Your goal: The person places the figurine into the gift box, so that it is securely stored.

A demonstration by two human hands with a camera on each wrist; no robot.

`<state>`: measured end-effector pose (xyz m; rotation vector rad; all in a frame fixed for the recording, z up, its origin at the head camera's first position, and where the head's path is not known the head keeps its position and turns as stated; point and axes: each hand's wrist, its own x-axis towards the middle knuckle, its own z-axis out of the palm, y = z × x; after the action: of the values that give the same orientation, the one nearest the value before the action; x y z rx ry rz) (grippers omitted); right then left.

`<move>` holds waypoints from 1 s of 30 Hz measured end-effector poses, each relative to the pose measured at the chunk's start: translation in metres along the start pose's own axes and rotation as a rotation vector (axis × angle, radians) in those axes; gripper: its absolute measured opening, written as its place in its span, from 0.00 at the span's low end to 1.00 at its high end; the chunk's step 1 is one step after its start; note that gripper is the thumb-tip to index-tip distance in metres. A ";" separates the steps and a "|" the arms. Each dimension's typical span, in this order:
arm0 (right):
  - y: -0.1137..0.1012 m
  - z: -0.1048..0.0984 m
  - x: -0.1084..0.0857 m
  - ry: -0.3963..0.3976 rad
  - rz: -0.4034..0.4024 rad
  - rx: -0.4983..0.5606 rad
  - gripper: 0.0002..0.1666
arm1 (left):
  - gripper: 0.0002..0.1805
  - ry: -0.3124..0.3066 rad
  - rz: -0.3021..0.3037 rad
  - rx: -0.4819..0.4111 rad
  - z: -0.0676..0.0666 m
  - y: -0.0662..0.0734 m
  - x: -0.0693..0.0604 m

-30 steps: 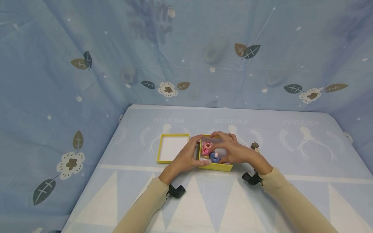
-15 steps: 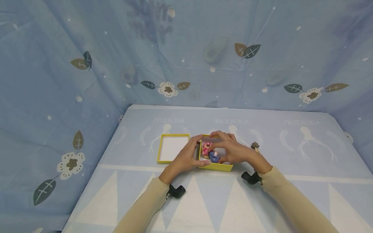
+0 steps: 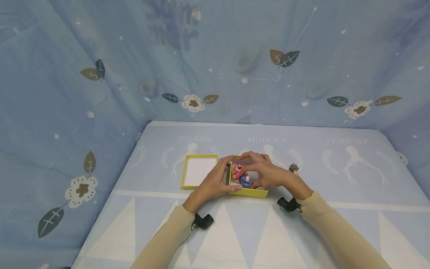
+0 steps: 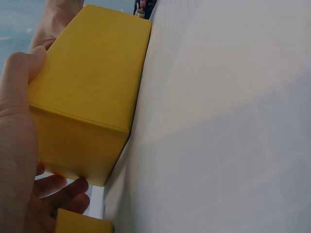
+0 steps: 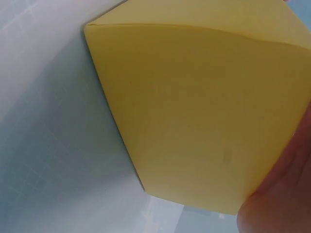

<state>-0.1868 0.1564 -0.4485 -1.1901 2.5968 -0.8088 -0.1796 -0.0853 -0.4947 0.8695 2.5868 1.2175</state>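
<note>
A yellow box (image 3: 253,193) with a pale inside stands on the table in front of the person. The left hand (image 3: 213,182) grips its left end, thumb along the near wall and fingers at the far side. In the left wrist view, the thumb and fingertips press the yellow walls of the box (image 4: 92,68). The right hand (image 3: 271,175) reaches into the box from the right, its thumb and forefinger around a blue figurine (image 3: 246,182). Behind that sits a pink bear figurine (image 3: 237,169), partly covered by the forefinger. The right wrist view shows mainly the box's outer wall (image 5: 194,111).
Left of the box lies a shallow yellow-rimmed lid (image 3: 201,170), white side up. A small dark grey figure (image 3: 293,167) with a beige part stands beyond the right wrist, partly hidden. Patterned blue cloth (image 3: 215,67) hangs behind the table.
The right hand and the blue figurine have shifted slightly left inside the box, closer to the pink bear figurine. The left hand and the box stay in place.
</note>
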 end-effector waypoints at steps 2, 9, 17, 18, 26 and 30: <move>0.000 0.001 0.000 0.010 -0.014 -0.015 0.30 | 0.58 0.001 0.002 0.001 0.000 0.000 0.000; -0.002 0.004 0.002 0.017 -0.011 -0.048 0.29 | 0.58 0.003 0.002 0.016 0.000 0.000 0.000; -0.005 0.003 0.004 0.015 -0.002 -0.064 0.29 | 0.58 0.011 0.009 0.047 -0.001 0.001 0.000; -0.005 0.003 0.005 0.014 -0.005 -0.070 0.29 | 0.58 0.010 0.009 0.049 -0.001 0.001 -0.001; -0.004 0.006 0.005 0.013 -0.007 -0.098 0.28 | 0.58 0.008 0.005 0.039 -0.001 0.003 -0.001; -0.005 0.006 0.005 0.015 -0.011 -0.092 0.28 | 0.58 0.010 0.004 0.039 -0.001 0.003 -0.002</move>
<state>-0.1847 0.1480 -0.4507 -1.2278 2.6684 -0.7094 -0.1774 -0.0856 -0.4922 0.8783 2.6264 1.1783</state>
